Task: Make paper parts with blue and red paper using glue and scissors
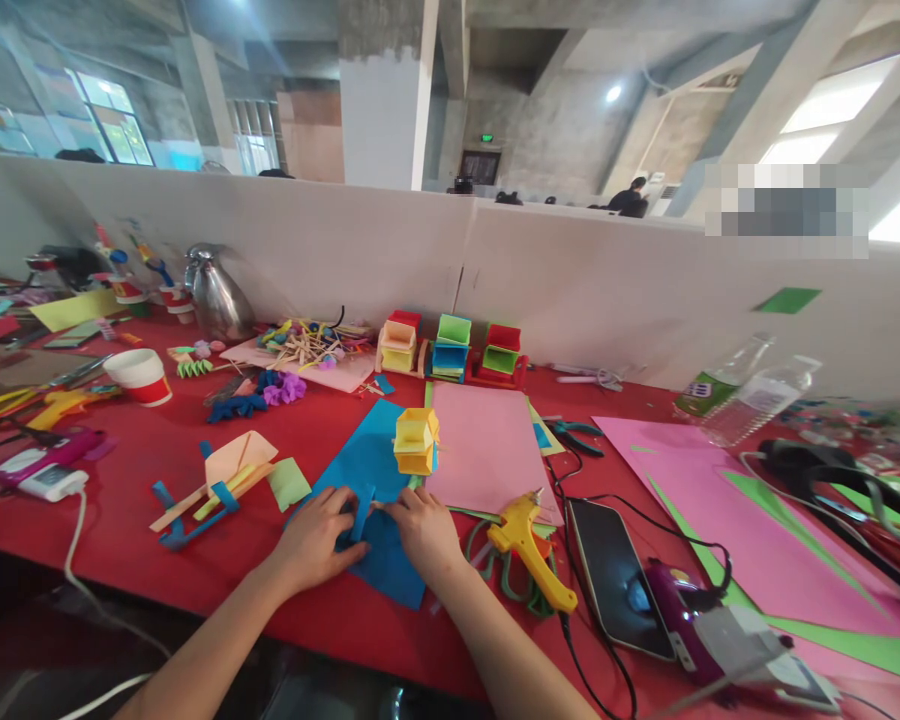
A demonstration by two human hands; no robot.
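Right at the near edge of the red table (pixel 195 570), my left hand (pixel 316 540) and right hand (pixel 424 532) were close together, fingertips meeting, both pinched down on a raised fold of the blue sheet (pixel 379 455). The sheet lay flat near the middle of that near edge, one corner poking out toward me. Apart from the one fold it looked uncut and unshaped, so I'd judge this piece was only begun. Just right of my right hand lay the yellow glue gun (pixel 529 545) across some green scissors (pixel 495 575), with a dark phone (pixel 615 575) beside them. To my left sat a peach paper piece (pixel 232 465) with blue strips. Just beyond my fingers one yellow paper box (pixel 416 441) stood finished on the far end of the blue sheet, touching the pink sheet (pixel 487 450). Further back, along the far edge against the white partition (pixel 570 270), a row of folded boxes (pixel 450 348) in red, yellow, green and blue was already made. A paper cup (pixel 139 375) and a metal kettle (pixel 217 295) stood toward the far left, and a plastic bottle (pixel 750 395) lay toward the far right.
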